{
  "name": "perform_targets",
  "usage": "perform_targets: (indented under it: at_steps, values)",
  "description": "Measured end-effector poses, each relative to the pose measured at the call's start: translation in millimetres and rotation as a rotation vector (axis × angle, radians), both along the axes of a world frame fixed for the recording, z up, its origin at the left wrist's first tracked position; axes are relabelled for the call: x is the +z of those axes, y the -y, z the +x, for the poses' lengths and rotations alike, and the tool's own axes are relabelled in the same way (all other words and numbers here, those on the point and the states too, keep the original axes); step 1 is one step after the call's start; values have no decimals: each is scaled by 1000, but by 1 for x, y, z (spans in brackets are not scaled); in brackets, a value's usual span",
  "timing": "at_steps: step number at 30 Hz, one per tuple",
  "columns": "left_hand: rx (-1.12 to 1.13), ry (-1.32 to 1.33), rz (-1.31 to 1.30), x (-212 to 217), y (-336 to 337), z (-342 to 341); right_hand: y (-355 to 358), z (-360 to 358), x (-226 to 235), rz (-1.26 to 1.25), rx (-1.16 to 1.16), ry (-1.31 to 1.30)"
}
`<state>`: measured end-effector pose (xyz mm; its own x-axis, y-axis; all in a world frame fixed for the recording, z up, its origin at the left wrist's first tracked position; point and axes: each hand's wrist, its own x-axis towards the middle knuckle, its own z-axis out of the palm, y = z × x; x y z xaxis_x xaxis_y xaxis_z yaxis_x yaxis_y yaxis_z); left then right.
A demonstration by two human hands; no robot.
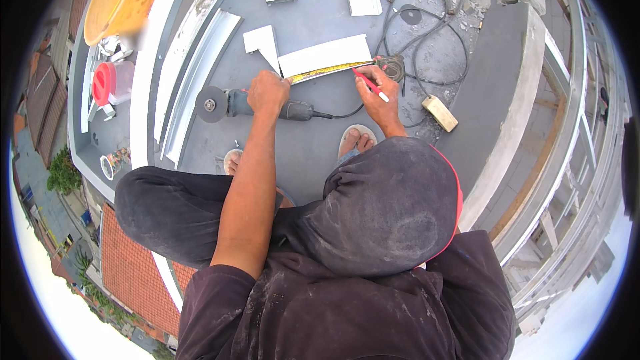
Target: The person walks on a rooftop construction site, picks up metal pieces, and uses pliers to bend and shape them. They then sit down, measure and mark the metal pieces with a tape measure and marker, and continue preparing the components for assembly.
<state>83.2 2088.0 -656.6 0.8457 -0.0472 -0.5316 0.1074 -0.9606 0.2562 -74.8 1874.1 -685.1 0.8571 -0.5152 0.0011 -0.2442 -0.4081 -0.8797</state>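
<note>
Holding red pen — tape along panel

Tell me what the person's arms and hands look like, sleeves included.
The left hand and right hand wear no gloves. The left sleeve is short and dark purplish-brown, leaving the forearm bare, with no watch showing. The right sleeve matches in colour; a knee hides much of that arm.

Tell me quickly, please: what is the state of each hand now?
Left hand: closed, holding the end of the yellow measuring tape.
Right hand: closed, holding the red pen.
</note>
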Motion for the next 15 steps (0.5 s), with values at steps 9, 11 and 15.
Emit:
perform_targets:
  at_steps: [9, 11, 15]
  values:
    - [0, 18, -19, -2, -2, -1, -2, 2, 2, 34, -18, -12]
    - [-3, 13, -17, -2, -1, 0, -2, 2, 1, 24, -18, -4]
    - [3, 6, -14, -2, -1, 0, -1, 3, 0, -20, -2, -4]
